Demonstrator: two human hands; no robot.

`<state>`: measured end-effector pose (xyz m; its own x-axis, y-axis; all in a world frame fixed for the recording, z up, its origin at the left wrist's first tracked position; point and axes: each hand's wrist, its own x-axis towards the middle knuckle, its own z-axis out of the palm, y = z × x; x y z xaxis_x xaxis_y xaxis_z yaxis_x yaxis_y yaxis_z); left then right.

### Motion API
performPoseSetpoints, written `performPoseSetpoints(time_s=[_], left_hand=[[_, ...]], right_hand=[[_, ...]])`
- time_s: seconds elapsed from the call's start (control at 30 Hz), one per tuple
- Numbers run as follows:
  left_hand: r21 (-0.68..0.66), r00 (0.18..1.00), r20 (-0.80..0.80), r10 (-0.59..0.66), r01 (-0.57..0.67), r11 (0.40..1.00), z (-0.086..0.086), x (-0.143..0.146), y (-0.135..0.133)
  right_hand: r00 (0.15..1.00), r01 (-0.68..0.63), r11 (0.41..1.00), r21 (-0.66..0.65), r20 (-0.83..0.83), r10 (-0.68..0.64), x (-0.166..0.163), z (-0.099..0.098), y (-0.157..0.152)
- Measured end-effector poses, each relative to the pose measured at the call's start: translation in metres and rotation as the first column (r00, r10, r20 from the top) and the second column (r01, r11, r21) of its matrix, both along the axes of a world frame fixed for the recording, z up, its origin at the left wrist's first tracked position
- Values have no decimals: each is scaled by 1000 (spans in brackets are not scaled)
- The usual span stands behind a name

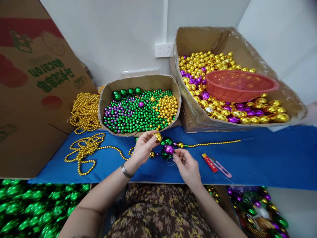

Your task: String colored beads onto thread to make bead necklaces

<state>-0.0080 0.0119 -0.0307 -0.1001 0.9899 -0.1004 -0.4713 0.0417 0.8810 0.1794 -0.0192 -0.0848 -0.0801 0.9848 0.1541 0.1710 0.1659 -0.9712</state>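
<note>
My left hand [145, 147] pinches a large gold bead [158, 137] at its fingertips, just in front of the small box. My right hand [186, 164] is closed in a pinch on a thin thread beside a large purple bead [169, 149]. Between the hands sit large green beads [166, 142] strung in a row with the purple one. A thin gold bead strand [213, 143] runs right from this cluster across the blue cloth [272, 155]. Another gold strand [85, 150] loops to the left.
A small cardboard box [140, 82] holds green, purple and gold beads. A larger box [198, 115] at right holds big gold and purple beads and a red plastic basket [239, 85]. Thread snips [216, 165] lie right of my hand. Bags of beads sit below the table edge.
</note>
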Motion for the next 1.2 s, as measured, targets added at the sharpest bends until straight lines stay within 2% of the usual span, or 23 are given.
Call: performPoseSetpoints(time_s=[0.1, 0.2, 0.33, 0.4, 0.43, 0.47, 0.5, 0.53, 0.57, 0.6, 0.63, 0.7, 0.73, 0.93, 0.97, 1.0, 1.03, 1.07, 1.1, 1.13, 1.17, 1.2], left_hand=[[2, 1000, -30, -2, 2, 1000, -4, 2, -1], [49, 990, -139, -12, 19, 999, -4, 3, -5], [181, 927, -346, -144, 217, 959, 10, -13, -2], [223, 848, -521, -91, 238, 945, 20, -35, 14], [231, 771, -637, -4, 195, 953, 25, -50, 26], [261, 651, -748, 131, 107, 960, 29, -66, 40], [285, 479, -846, 236, 31, 958, 32, -83, 56], [276, 277, -922, 270, -18, 961, 34, -99, 73], [237, 72, -968, 242, -66, 969, 35, -114, 90], [170, -120, -980, 159, -89, 981, 34, -126, 105], [109, -247, -966, 79, -110, 988, 33, -135, 119], [44, -333, -943, -1, -125, 991, 29, -146, 139], [29, -339, -941, -15, -125, 992, 27, -147, 145], [57, -321, -947, 5, -154, 986, 20, -140, 150], [72, -306, -952, 20, -161, 984, 21, -138, 147], [98, -242, -969, 55, -166, 981, 23, -134, 142], [126, -109, -988, 109, -168, 978, 25, -130, 136], [146, 97, -982, 163, -163, 976, 27, -124, 129], [154, 354, -914, 199, -150, 977, 29, -116, 119], [149, 609, -769, 195, -126, 981, 31, -107, 109], [126, 796, -590, 137, -76, 989, 33, -98, 97], [101, 899, -432, 67, -25, 995, 34, -89, 85]], right_hand=[[949, -67, 973, -221, -316, -6, -6, -4, 3], [871, -119, 930, -348, -486, -70, -13, -5, 5], [768, -202, 878, -435, -626, -133, -15, -2, 8], [742, -223, 874, -432, -657, -135, -11, 1, 9], [736, -223, 877, -426, -664, -135, -9, 3, 9], [733, -219, 881, -419, -666, -135, -7, 5, 9], [734, -213, 885, -414, -666, -135, -6, 7, 10], [735, -205, 889, -409, -664, -136, -5, 9, 10], [738, -197, 893, -405, -661, -137, -4, 11, 10], [741, -191, 895, -403, -657, -138, -5, 13, 10], [745, -184, 897, -401, -652, -139, -5, 14, 10], [757, -170, 900, -401, -638, -142, -7, 16, 9], [765, -162, 902, -401, -628, -143, -7, 16, 9], [816, -124, 910, -397, -562, -134, -7, 15, 10], [823, -125, 911, -393, -554, -126, -6, 14, 10], [830, -125, 913, -388, -545, -118, -6, 14, 9], [837, -123, 915, -383, -535, -111, -5, 13, 9], [844, -119, 918, -378, -525, -107, -5, 12, 9], [850, -111, 921, -373, -515, -106, -5, 12, 8], [855, -101, 924, -368, -508, -109, -5, 11, 8], [857, -89, 927, -364, -502, -115, -6, 11, 8], [860, -78, 930, -360, -496, -120, -6, 11, 8]])
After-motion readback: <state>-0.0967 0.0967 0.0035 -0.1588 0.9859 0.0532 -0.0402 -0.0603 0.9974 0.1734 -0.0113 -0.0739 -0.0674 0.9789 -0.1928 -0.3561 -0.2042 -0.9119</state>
